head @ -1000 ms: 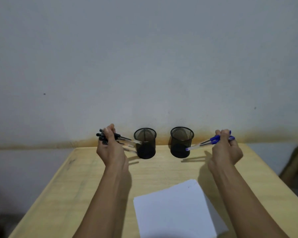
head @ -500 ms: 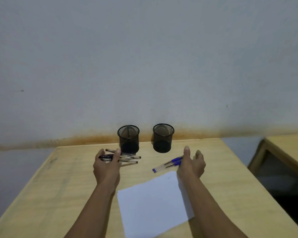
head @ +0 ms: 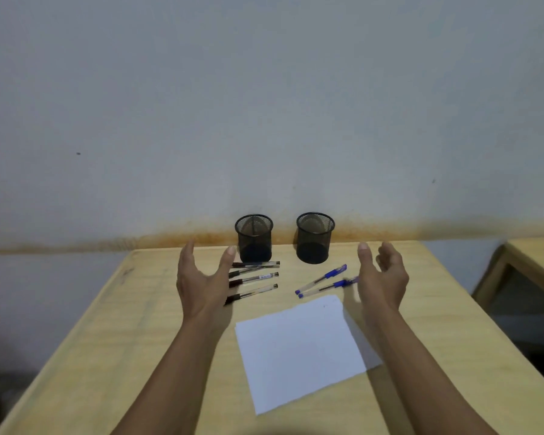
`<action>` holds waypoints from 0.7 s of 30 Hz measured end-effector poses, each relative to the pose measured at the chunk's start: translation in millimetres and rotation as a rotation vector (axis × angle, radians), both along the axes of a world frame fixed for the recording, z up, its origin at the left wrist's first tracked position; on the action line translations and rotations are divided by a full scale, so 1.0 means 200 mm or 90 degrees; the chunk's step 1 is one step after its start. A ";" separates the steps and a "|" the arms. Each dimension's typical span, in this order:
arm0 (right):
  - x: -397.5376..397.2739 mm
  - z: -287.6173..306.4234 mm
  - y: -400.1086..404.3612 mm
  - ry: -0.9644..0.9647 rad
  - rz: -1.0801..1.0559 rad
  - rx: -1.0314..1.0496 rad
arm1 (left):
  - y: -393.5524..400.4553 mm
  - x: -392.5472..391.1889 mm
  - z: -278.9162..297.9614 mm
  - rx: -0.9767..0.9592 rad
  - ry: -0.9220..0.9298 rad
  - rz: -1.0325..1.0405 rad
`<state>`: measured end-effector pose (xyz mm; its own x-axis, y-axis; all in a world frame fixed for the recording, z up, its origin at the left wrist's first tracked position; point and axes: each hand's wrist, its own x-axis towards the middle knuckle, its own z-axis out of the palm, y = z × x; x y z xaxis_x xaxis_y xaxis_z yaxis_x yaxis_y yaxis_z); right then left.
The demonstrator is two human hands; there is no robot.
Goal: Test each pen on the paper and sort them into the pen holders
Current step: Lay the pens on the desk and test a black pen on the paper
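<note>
1. Four black pens point(head: 254, 279) now loose on the table point(head: 113, 324), dropped from left hand point(head: 201, 282), fingers spread, empty.
2. Two blue pens point(head: 322, 281) likewise beside right hand point(head: 382, 279), released.
3. Beyond fingertips: both holders point(head: 254, 238), upright.
4. Below the palms: paper point(head: 299, 346), bare wood either side.

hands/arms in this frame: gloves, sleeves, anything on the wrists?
Both are bare. The left hand and right hand have no gloves, and no rings, watch or bands show. The forearms are uncovered right down to the bottom edge of the view, with no sleeve or cuff in sight. No markers, tape or cables on either arm. Short, unpainted nails show on the thumbs.
</note>
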<state>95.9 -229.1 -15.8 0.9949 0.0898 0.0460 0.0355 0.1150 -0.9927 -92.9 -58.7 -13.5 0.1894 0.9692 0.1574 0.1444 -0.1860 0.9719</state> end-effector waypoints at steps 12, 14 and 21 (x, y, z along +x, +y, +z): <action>-0.34 -0.09 -0.05 -0.249 0.270 -0.240 | -0.26 -0.35 -0.15 0.131 0.217 -0.021; -0.37 -0.13 0.04 -0.322 0.334 -0.344 | -0.25 -0.41 -0.25 0.187 0.381 -0.025; -0.39 -0.22 0.42 -0.585 0.438 -0.615 | -0.21 -0.44 -0.39 0.280 0.559 -0.050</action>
<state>18.3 -145.7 -58.9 0.4046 0.8750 0.2658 0.8849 -0.3013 -0.3552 -180.3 -100.2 -90.8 0.4724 0.8375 0.2745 0.7534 -0.5454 0.3673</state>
